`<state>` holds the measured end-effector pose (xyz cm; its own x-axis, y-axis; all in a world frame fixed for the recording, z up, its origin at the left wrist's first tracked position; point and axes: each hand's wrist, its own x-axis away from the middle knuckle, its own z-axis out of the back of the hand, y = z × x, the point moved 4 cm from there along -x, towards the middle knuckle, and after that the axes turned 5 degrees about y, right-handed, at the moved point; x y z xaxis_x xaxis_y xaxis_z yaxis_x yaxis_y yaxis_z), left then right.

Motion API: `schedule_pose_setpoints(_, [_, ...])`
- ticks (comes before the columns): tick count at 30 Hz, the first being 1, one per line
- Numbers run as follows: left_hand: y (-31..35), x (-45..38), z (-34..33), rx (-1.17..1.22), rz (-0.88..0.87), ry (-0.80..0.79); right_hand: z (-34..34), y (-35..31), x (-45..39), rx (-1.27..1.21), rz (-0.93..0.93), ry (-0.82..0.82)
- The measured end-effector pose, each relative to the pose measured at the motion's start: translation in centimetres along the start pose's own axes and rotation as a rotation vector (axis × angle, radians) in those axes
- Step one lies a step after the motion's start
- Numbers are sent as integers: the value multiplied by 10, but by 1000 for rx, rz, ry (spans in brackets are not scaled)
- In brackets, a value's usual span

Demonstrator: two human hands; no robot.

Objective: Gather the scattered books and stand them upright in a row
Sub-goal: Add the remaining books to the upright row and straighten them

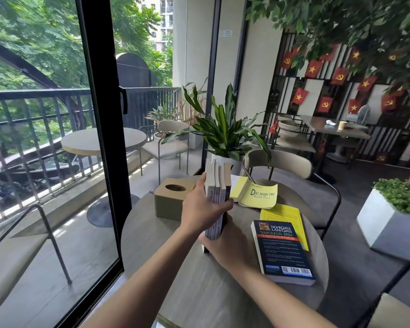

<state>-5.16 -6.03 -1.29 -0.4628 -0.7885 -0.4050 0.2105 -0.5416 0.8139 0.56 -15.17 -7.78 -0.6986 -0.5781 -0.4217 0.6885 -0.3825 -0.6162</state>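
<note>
Several books (217,183) stand upright, pressed together, near the middle of the round grey table (199,292). My left hand (200,209) wraps around their spines from the left. My right hand (225,245) grips the bunch low down from the near side. A dark blue book (283,252) lies flat on the table's right side, on top of a yellow book (282,213). Further back, a yellow book (258,195) lies open, its cover curled up.
A tan tissue box (173,197) sits on the table just left of the upright books. A potted plant (225,136) stands behind the table, with a chair (279,162) at the far side. A sliding glass door (100,129) runs along the left.
</note>
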Motion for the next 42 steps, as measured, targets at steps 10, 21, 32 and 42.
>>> schedule_pose_setpoints(10, [-59, 54, -25, -112, 103, -92, 42, 40, -7, 309, 107, -125])
schedule_pose_setpoints(21, [-64, 52, -40, -123, 134, 22, 38, 20, -41, -55, 162, -145])
schedule_pose_setpoints(32, [-73, 29, -64, -129, 116, 79, 16, 74, -129, 54, -47, -50])
schedule_pose_setpoints(42, [-83, 26, -72, -154, 151, 108, -41, 106, -214, 370, -457, -208])
